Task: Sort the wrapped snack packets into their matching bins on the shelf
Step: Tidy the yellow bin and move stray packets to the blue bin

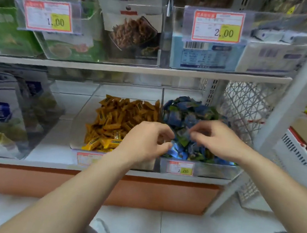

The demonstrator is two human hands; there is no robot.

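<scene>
Shelf (pixel 123 171): lower tier; two clear bins are set side by side at its front edge.
Left bin (pixel 79 127): filled w/ orange packets (pixel 118 116); a few yellow ones are seen at the front.
Right bin (pixel 217 170): heaped w/ blue-green packets (pixel 183 112); the pile is seen to rise above the front wall.
Divider (pixel 162 102): the walls where the two bins meet.
Left hand (pixel 146 140): held over the divider, at the front-left corner of the right bin. Fingers are curled, thumb & forefinger drawn toward each other. Whether a packet is held between them cannot be told (blur).
Right hand (pixel 217 137): held over the right bin; thumb & forefinger are closed on the pinched packet (pixel 182 138), which lies on top of the pile.
Step (judged): the blue-green pile is being picked through, prob. for strays.
Risk 1: neighbouring packets could be dragged up w/ the pinched one and spilled over the low front wall, since the pile is loose & overfull.
Risk 2: a blue-green packet could be knocked across the divider into the orange lot, as the left hand is worked right above it.
Risk 3: a slick wrapper could be lost from a fingertip pinch.
</scene>
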